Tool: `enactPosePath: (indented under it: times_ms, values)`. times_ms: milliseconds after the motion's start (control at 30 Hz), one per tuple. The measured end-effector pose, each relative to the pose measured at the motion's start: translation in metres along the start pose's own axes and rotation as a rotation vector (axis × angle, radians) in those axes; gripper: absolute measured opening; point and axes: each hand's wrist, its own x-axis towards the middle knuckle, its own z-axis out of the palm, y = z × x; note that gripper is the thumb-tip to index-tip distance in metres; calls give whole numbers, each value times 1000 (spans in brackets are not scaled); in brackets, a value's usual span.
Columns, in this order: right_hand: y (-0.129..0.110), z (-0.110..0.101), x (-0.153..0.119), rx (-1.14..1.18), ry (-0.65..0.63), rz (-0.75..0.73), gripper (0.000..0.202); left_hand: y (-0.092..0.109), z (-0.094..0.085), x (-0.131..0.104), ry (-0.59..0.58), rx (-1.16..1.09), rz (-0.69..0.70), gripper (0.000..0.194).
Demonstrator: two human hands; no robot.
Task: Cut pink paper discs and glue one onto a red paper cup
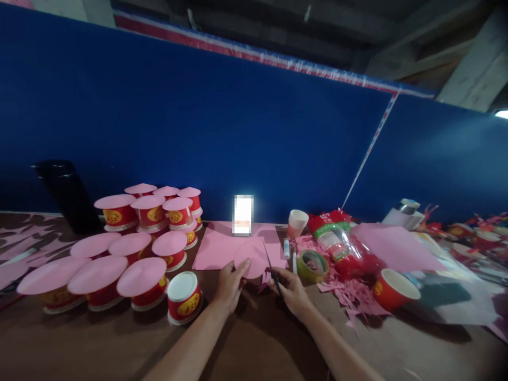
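My left hand [230,286] pinches the edge of a round pink paper disc [252,260] between thumb and fingers. Closed around a pair of dark, slim scissors [271,263], my right hand [292,292] is just right of the disc. The scissors' blades point away from me along the disc's right edge; whether they touch the paper I cannot tell. Beneath and behind the disc lies a stack of pink paper sheets [210,248]. An upside-down red paper cup [184,297] without a pink top stands left of my left hand.
Rows of red cups with pink paper cone tops [142,278] fill the left side. A black cylinder [65,196] stands behind them. On the right are green tape [313,265], pink paper scraps [363,296], a red plastic bag [337,238] and an orange-red cup [395,290]. A blue wall [246,121] borders the back.
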Motion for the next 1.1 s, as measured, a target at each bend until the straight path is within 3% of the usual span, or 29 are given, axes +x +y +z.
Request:
enactPosePath:
  times_ms: [367,633,1100]
  values:
    - [12,-3,1,95,-50,55,43,0,0,0,-19,34,26,38]
    - [5,-2,0,78,-32,40,42,0,1,-2,-77,32,34,38]
    - [2,0,0,81,-15,51,42,0,1,-2,-57,29,30,37]
